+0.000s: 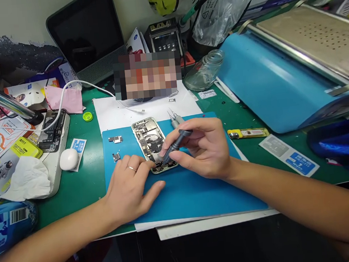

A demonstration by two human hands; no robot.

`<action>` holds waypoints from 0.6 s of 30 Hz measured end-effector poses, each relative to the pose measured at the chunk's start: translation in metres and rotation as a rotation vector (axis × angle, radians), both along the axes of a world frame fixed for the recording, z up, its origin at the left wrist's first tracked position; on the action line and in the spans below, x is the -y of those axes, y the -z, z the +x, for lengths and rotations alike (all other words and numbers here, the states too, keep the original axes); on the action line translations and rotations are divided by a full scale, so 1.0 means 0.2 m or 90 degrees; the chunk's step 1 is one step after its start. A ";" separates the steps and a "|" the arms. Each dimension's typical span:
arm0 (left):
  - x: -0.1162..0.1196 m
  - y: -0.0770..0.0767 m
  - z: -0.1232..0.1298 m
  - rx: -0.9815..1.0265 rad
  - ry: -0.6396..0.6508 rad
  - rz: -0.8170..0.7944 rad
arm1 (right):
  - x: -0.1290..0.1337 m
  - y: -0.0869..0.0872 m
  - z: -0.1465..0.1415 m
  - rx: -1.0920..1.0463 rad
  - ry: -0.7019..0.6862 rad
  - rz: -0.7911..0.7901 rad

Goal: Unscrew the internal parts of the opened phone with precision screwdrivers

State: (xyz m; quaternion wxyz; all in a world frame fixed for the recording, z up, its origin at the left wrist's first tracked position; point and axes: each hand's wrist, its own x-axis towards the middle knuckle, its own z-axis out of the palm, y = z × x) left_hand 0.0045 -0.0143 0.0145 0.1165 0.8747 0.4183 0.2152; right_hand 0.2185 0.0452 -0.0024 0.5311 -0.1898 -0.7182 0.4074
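An opened smartphone (151, 139) with its inner parts bare lies face up on a blue work mat (198, 190). My right hand (208, 148) grips a dark grey screwdriver (175, 145) between thumb and fingers. Its tip points down at the lower end of the phone; whether it sits in a screw is too small to tell. My left hand (130, 183), with a ring on one finger, rests on the mat. Its index fingertip touches the phone's lower left edge, and the thumb is spread apart. Left of the phone lie two small phone parts, one (115, 139) above the other (116, 156).
Beyond my right hand lie further screwdrivers (176, 116). A yellow box cutter (248, 133), a glass jar (204, 69) and a large blue machine (268, 86) stand to the right. Leftward are a white earbud case (68, 160), another opened phone (52, 131) and a white cable (81, 81).
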 end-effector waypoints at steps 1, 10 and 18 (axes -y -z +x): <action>-0.01 0.01 0.00 -0.012 0.003 -0.003 | 0.00 0.00 0.00 0.000 -0.012 -0.003; -0.03 0.03 0.00 -0.023 0.012 0.005 | 0.01 0.01 -0.01 -0.013 -0.036 -0.016; -0.03 0.03 0.00 -0.039 0.017 0.036 | 0.01 0.03 -0.02 -0.017 -0.022 -0.004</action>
